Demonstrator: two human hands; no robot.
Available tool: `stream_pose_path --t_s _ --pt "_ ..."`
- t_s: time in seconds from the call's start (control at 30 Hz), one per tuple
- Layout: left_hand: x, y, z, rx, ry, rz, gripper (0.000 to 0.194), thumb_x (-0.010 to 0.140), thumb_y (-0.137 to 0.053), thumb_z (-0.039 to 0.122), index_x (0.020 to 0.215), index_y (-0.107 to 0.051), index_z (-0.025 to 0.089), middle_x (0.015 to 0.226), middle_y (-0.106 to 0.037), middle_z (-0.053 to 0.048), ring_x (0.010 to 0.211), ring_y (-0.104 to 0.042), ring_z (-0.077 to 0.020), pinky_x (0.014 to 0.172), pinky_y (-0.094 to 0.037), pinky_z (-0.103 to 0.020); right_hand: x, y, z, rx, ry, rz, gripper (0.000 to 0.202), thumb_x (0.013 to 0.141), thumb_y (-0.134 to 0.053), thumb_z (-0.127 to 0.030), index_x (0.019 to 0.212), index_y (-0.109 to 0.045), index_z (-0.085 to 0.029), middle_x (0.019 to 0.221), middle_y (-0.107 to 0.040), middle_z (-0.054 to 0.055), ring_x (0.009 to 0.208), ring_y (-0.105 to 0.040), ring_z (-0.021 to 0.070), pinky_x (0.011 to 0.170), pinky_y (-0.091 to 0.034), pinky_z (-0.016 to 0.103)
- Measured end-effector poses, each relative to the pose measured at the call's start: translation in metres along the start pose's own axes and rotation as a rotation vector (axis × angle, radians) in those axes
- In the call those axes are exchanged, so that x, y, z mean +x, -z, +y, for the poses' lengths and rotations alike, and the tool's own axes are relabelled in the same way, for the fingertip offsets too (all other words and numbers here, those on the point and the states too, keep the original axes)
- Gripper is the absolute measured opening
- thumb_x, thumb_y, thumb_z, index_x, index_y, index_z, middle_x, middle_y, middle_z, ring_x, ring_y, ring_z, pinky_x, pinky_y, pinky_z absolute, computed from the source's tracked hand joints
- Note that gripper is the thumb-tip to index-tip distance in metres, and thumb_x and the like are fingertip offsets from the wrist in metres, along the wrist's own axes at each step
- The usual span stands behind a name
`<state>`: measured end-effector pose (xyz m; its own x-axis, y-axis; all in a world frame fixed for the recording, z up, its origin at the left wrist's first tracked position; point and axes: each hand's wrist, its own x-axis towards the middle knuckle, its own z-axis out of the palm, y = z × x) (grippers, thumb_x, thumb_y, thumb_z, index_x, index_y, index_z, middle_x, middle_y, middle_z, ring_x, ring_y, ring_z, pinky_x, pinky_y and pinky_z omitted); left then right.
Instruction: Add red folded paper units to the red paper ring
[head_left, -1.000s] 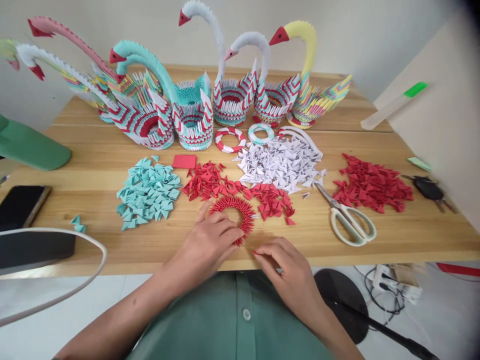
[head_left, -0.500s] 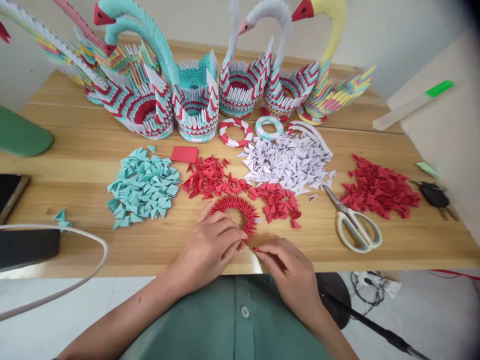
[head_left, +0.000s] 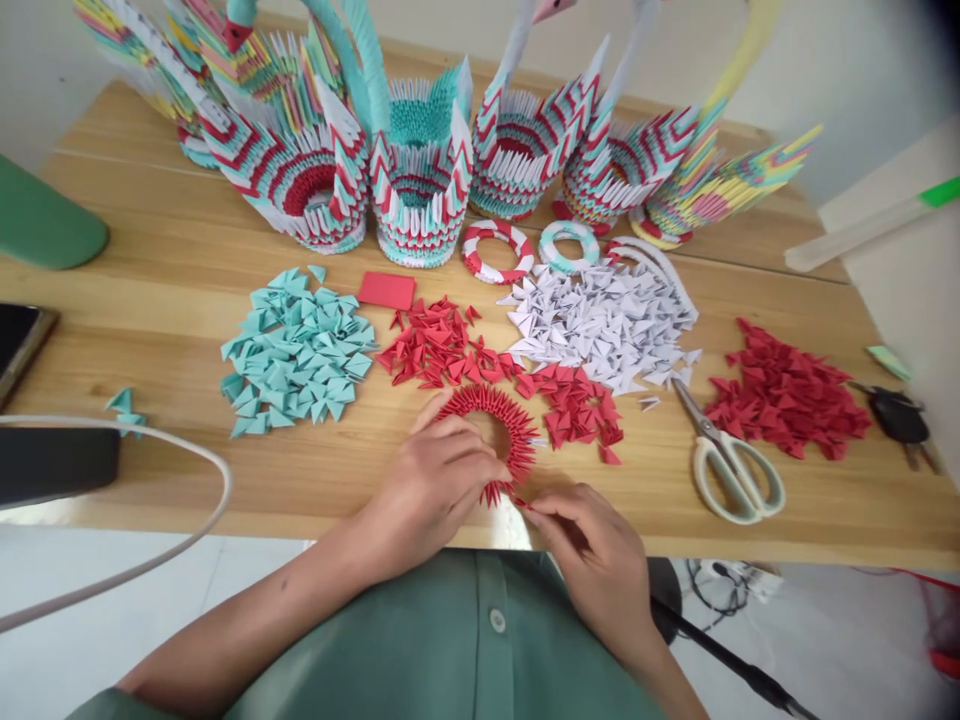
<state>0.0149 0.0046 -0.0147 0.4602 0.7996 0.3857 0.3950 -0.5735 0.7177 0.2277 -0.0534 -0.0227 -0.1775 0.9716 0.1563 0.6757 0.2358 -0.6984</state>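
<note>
A curved red ring of folded paper pieces (head_left: pixel 517 430) lies near the table's front edge, its left side hidden by my fingers. My left hand (head_left: pixel 442 480) is closed on that ring, thumb and fingers pinching its near end. My right hand (head_left: pixel 589 535) pinches a small red folded paper piece (head_left: pixel 523 504) close to the ring's lower end; whether the two touch I cannot tell. Loose red paper pieces (head_left: pixel 574 405) lie just beyond the ring, with a white pile (head_left: pixel 600 325) behind and a turquoise pile (head_left: pixel 300 350) to the left.
Scissors (head_left: pixel 731 465) lie right of my hands, near another red pile (head_left: pixel 787 390) and keys (head_left: pixel 900 415). Paper swan baskets (head_left: pixel 420 215) line the back, with small paper rings (head_left: pixel 499 252) before them. A white cable (head_left: pixel 217 500) loops at the left beside a phone (head_left: pixel 22 345).
My right hand has brought the red piece nearer to the ring's lower end. My left hand keeps its hold on the ring. The view has shifted and tilted slightly.
</note>
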Motion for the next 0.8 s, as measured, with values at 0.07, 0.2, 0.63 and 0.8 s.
stream_pose_path --t_s 0.07,0.2,0.63,0.8 --pt "-0.0005 -0.0001 0.0001 -0.005 -0.003 0.005 0.019 0.095 -0.053 0.011 0.087 -0.068 0.020 0.082 -0.072 0.001 0.086 -0.062 -0.0137 0.116 -0.028 -0.048 0.0000 0.0001 -0.0001 0.005 -0.014 -0.001 0.008 0.091 -0.064 -0.020 0.085 -0.065 -0.025 0.077 -0.070 -0.001 0.071 -0.065 0.0160 0.064 -0.050 0.028" --pt "-0.0009 -0.0008 0.0004 -0.020 0.006 0.009 0.023 0.097 -0.050 0.013 0.085 -0.068 0.020 0.081 -0.072 0.001 0.084 -0.062 -0.0137 0.115 -0.030 -0.050 0.0004 0.0004 -0.0003 0.001 -0.032 -0.012 0.009 0.091 -0.064 -0.022 0.082 -0.066 -0.025 0.075 -0.071 -0.001 0.069 -0.066 0.0170 0.062 -0.050 0.029" --pt "0.0011 -0.0007 0.0015 -0.040 -0.001 -0.009 0.021 0.095 -0.052 0.009 0.083 -0.066 0.019 0.076 -0.069 0.002 0.082 -0.060 -0.0141 0.109 -0.034 -0.045 0.0014 -0.0007 -0.0022 0.004 -0.019 -0.028 0.007 0.089 -0.066 -0.020 0.085 -0.066 -0.026 0.078 -0.071 -0.002 0.070 -0.066 0.0156 0.063 -0.049 0.027" --pt "0.0012 -0.0010 0.0004 -0.041 0.015 0.012 0.024 0.095 -0.050 0.009 0.082 -0.066 0.020 0.078 -0.070 0.002 0.083 -0.061 -0.0135 0.112 -0.033 -0.045 0.0011 -0.0019 -0.0026 0.009 -0.016 -0.034 0.007 0.088 -0.067 -0.019 0.086 -0.066 -0.025 0.078 -0.071 -0.002 0.070 -0.066 0.0157 0.064 -0.049 0.028"
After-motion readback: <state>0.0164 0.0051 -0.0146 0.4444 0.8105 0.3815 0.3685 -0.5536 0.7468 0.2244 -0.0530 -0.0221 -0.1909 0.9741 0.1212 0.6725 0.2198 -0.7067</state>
